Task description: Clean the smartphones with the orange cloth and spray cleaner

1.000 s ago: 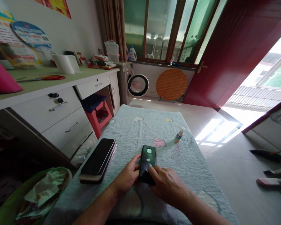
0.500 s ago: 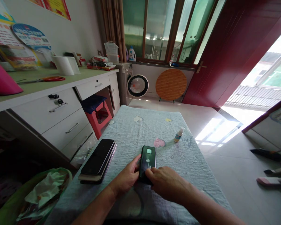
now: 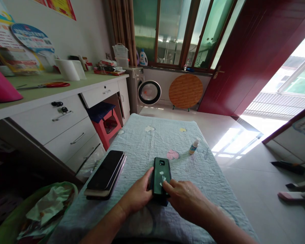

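A dark green phone case (image 3: 158, 179) with white marks and a camera cutout near its top faces up on the cloth-covered table. Beneath it a dark phone edge (image 3: 163, 202) shows at the lower end, out of line with the case. My left hand (image 3: 139, 189) grips the left side, its thumb along the edge. The fingers of my right hand (image 3: 184, 193) are closed on the case's lower right edge; their tips are partly hidden. Left of my hands lies a stack of phones (image 3: 106, 171), a black screen uppermost. A small spray bottle (image 3: 193, 147) stands farther right.
A pale blue quilted cloth (image 3: 142, 142) covers the table. On the left are a white desk (image 3: 66, 123), a red stool (image 3: 108, 127) and a bin (image 3: 66, 189) with crumpled tissue. Farther back, a washing machine's round door (image 3: 149, 92) hangs open.
The green case has shifted slightly right and tilted, and a dark edge now shows under its lower end. My right hand has moved a little right with it.
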A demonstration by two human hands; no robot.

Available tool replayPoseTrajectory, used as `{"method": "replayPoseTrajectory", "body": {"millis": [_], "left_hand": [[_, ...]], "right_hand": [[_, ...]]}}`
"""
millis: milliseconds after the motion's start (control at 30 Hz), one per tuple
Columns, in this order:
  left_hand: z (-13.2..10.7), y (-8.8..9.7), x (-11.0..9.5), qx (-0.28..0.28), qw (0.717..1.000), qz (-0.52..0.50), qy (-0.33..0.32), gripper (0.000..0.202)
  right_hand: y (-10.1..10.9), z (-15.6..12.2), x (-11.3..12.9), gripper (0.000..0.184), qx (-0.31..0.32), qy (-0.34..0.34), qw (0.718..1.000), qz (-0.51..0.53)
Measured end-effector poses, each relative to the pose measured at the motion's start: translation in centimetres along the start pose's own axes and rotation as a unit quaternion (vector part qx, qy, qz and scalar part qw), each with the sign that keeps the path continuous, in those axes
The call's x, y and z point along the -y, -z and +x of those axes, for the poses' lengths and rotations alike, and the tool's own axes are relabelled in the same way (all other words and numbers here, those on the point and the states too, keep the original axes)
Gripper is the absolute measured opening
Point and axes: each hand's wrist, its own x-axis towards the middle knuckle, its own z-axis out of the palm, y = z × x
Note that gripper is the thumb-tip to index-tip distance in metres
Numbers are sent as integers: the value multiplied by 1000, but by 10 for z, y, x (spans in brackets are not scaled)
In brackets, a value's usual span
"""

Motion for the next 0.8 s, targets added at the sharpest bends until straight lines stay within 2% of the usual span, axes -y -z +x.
{"method": "replayPoseTrajectory", "body": {"millis": [67, 133, 200, 267, 333, 400, 500, 633, 800], "left_hand": [[-2, -3, -3, -63, 984, 167, -2, 71], [-5, -7, -5, -120, 940, 320, -6, 64], [-9, -9, -4, -156, 889, 429, -32, 62], [-12, -9, 1, -165, 848, 494, -95, 61], [-14, -6, 6, -145, 826, 516, -175, 57], [-15, -3, 12, -122, 817, 511, -239, 53], [-14, 0, 14, -113, 816, 493, -282, 43], [-9, 0, 12, -130, 820, 476, -290, 30], [4, 3, 19, -216, 805, 486, -264, 24]], "right_hand": [[-7, -3, 2, 35, -19, 1, 1000, -24], [-16, -5, 4, 43, -41, -7, 998, -41], [-25, -5, 6, 48, -61, -25, 997, -46], [-33, -4, 7, 50, -78, -46, 995, -39], [-40, -1, 5, 50, -96, -63, 993, -20], [-45, 3, 2, 48, -108, -76, 991, 7], [-50, 8, -5, 50, -119, -88, 987, 66], [-53, 11, -17, 53, -130, -116, 967, 188], [-60, 14, -27, 28, -187, -168, 921, 297]]}}
